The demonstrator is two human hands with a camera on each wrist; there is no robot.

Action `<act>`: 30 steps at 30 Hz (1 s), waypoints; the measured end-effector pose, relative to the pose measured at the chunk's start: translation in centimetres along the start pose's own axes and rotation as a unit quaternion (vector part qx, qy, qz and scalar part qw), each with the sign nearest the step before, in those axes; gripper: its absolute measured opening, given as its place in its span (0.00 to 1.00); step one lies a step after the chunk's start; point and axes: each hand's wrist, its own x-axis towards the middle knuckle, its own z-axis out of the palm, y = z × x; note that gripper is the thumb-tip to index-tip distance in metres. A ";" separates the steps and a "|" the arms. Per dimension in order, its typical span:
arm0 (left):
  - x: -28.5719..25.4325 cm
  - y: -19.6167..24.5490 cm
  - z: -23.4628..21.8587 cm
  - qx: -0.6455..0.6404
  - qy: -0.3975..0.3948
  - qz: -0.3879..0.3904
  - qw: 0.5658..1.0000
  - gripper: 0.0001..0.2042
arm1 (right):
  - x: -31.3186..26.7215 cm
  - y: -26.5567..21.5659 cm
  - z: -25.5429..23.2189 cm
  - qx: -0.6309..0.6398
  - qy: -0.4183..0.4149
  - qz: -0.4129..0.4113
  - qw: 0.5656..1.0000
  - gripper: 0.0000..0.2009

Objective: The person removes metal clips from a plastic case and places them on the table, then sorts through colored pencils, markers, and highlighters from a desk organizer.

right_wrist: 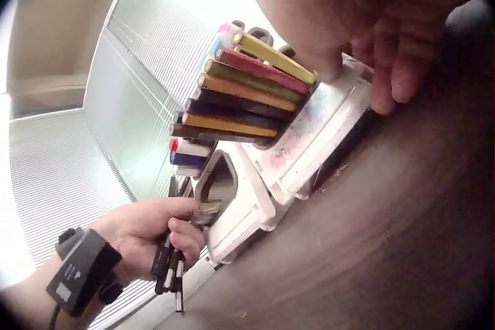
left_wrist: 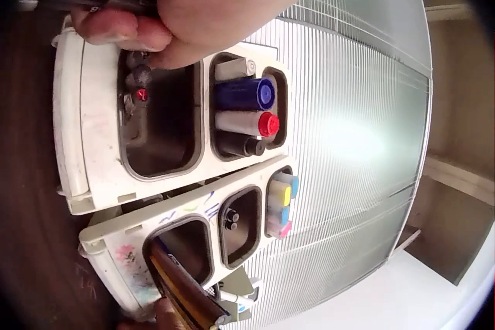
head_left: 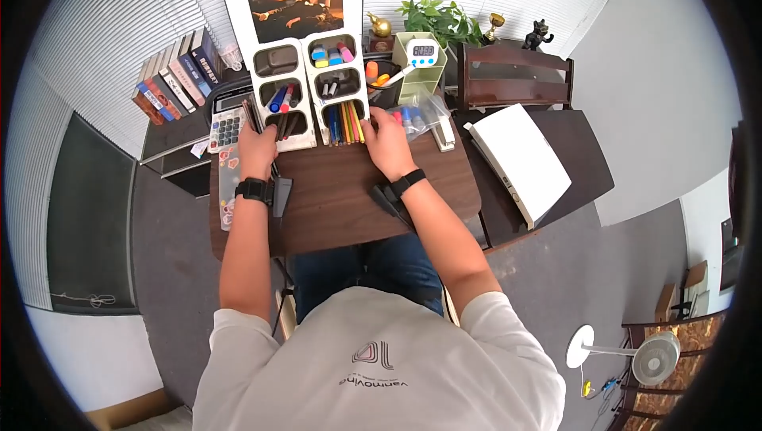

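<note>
My left hand (head_left: 258, 149) grips several slim black pens (right_wrist: 172, 268). Its fingertips reach into the front compartment of the left white pen organizer (left_wrist: 85, 129), partly hiding the pens inside. A little red-tipped end (left_wrist: 141, 95) shows there. Against the near corner of the right white organizer (right_wrist: 305, 156) rests my right hand (head_left: 389, 144), beside a row of coloured pencils (head_left: 344, 123). Its loosely bent fingers (right_wrist: 406, 78) hang outside the front edge. Blue, red and black markers (left_wrist: 246, 94) stand in the left organizer's middle compartment.
Highlighters (head_left: 332, 55) fill the right organizer's back compartment. A calculator (head_left: 226, 129) lies left on the brown table (head_left: 341, 201). To the right are a plastic bag (head_left: 417, 113), a stapler (head_left: 443, 136) and a green holder with a timer (head_left: 422, 51). Books (head_left: 178, 74) stand at the far left.
</note>
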 end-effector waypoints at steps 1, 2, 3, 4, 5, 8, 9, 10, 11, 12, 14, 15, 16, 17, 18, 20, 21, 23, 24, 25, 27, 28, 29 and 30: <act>-0.4 0.0 0.0 -0.003 0.008 0.009 1.000 0.10 | -0.1 0.1 0.0 0.004 0.000 -0.002 1.000 0.14; -1.1 0.4 0.1 -0.004 0.008 0.009 1.000 0.10 | -0.3 0.2 -0.1 0.008 0.001 -0.004 1.000 0.13; -1.9 1.2 0.1 0.000 0.003 -0.004 1.000 0.10 | -0.5 0.3 -0.2 0.008 0.001 -0.004 1.000 0.13; -2.4 1.6 0.1 0.004 -0.002 -0.017 1.000 0.10 | -0.7 0.4 -0.3 0.024 -0.011 0.010 1.000 0.13; -2.6 1.4 0.1 -0.007 -0.017 -0.011 1.000 0.11 | -0.8 0.3 -0.5 0.040 -0.023 0.023 0.999 0.13; -3.3 1.3 -0.1 -0.022 -0.034 -0.014 0.999 0.10 | -1.5 0.1 -1.2 0.047 -0.021 0.033 0.998 0.13; -3.5 1.2 -0.1 -0.027 -0.029 -0.018 0.999 0.10 | -1.6 0.0 -1.4 0.046 -0.021 0.035 0.998 0.13; -3.6 1.3 0.0 -0.027 -0.031 -0.019 0.999 0.10 | -1.8 -0.2 -1.6 0.046 -0.020 0.043 0.998 0.13; -3.8 1.2 -0.1 -0.032 -0.031 -0.022 0.999 0.10 | -2.0 -0.2 -1.7 0.047 -0.020 0.053 0.997 0.14; -3.8 1.1 -0.2 -0.037 -0.032 -0.025 0.998 0.10 | -2.3 -0.1 -1.7 0.047 -0.021 0.056 0.997 0.14; -3.6 0.6 -0.2 -0.034 -0.033 -0.027 0.998 0.10 | -2.4 0.3 -1.6 0.047 -0.006 0.054 0.997 0.14; -3.8 0.8 -0.2 -0.030 -0.034 -0.025 0.999 0.10 | -2.5 0.4 -1.6 0.046 -0.005 0.054 0.997 0.14; -3.9 0.9 -0.1 -0.026 -0.034 -0.023 0.999 0.10 | -2.5 0.4 -1.4 0.054 -0.001 0.058 0.997 0.14; -3.8 0.8 -0.1 -0.026 -0.034 -0.023 0.999 0.10 | -2.5 0.4 -1.3 0.061 0.003 0.063 0.996 0.14; -3.7 0.5 -0.3 -0.029 -0.039 -0.025 0.999 0.11 | -2.6 0.4 -1.3 0.061 0.004 0.064 0.996 0.14; -3.4 0.4 -0.5 -0.031 -0.047 -0.026 0.998 0.12 | -2.5 0.3 -1.5 0.064 0.007 0.059 0.996 0.14; -3.4 0.3 -0.6 -0.039 -0.049 -0.027 0.998 0.12 | -2.5 0.4 -1.5 0.063 0.010 0.058 0.996 0.14; -3.8 0.3 -0.8 -0.034 -0.051 -0.034 0.998 0.11 | -2.6 0.5 -1.4 0.054 0.003 0.065 0.996 0.14; -3.8 0.2 -0.7 -0.033 -0.052 -0.035 0.997 0.11 | -2.6 0.4 -1.5 0.054 0.003 0.066 0.996 0.14; -3.8 0.1 -0.7 -0.036 -0.048 -0.029 0.998 0.11 | -2.7 0.2 -1.6 0.051 0.000 0.063 0.997 0.14; -3.7 0.3 -0.6 -0.039 -0.047 -0.019 0.998 0.10 | -2.6 -0.1 -1.6 0.048 0.000 0.057 0.997 0.14; -3.8 0.5 -0.5 -0.049 -0.048 -0.021 0.997 0.10 | -2.6 0.0 -1.6 0.047 0.003 0.051 0.998 0.14; -3.9 0.5 -0.5 -0.058 -0.049 -0.026 0.997 0.10 | -2.7 0.0 -1.6 0.045 0.004 0.047 0.998 0.14; -3.8 0.2 -0.6 -0.058 -0.048 -0.027 0.997 0.10 | -2.8 0.1 -1.6 0.045 0.003 0.047 0.998 0.14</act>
